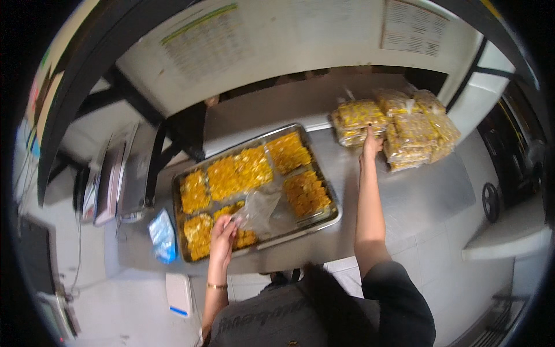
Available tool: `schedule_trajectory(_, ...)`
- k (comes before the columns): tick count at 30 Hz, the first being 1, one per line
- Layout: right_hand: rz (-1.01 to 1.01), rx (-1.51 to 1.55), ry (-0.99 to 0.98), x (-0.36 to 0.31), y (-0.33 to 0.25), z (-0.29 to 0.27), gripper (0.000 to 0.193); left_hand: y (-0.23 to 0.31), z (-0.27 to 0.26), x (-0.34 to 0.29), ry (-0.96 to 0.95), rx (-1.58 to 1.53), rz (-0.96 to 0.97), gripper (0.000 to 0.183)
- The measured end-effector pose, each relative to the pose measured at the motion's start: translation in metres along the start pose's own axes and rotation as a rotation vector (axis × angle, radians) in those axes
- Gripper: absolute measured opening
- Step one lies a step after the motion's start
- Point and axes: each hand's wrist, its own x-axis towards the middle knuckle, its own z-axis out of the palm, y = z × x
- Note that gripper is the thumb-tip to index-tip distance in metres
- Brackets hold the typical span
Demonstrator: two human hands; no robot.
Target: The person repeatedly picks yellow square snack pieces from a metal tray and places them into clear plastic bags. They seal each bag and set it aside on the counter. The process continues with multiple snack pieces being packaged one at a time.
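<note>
My left hand (223,234) is closed on a clear plastic bag (263,209), which hangs loose over a metal tray (277,234). Stacks of golden-yellow food pieces (240,172) lie in the tray in separate blocks, with bare metal between some of them. Stretched out to the far right, my right hand (372,144) touches a filled clear bag (359,122) of the same yellow pieces, thumb up along its near side. Whether those fingers grip the bag cannot be made out. Several more filled bags (421,132) are piled right beside it.
The tray rests on a steel table (399,202). A blue plastic packet (163,236) lies left of the tray. Below the table's front edge is a white, flat scale-like object (178,294). Upright folders or panels (118,173) stand at the left, and printed sheets (413,28) hang behind.
</note>
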Motion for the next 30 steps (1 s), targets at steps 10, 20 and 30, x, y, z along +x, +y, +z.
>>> schedule_trajectory(10, -0.983, -0.320, -1.806, -0.290, -0.070, -0.033, 0.041, 0.026, 0.021, 0.001, -0.050, 0.303, 0.116, 0.007)
schedule_trajectory(20, -0.801, -0.121, -1.587, -0.345, -0.076, -0.046, 0.006, 0.017, -0.016, 0.010, 0.205, 0.748, 0.473, 0.022)
schedule_trajectory(30, -0.493, -0.188, -1.737, -0.350, -0.039, -0.049, 0.018, 0.018, -0.062, -0.001, 0.027, -0.511, -0.301, 0.017)
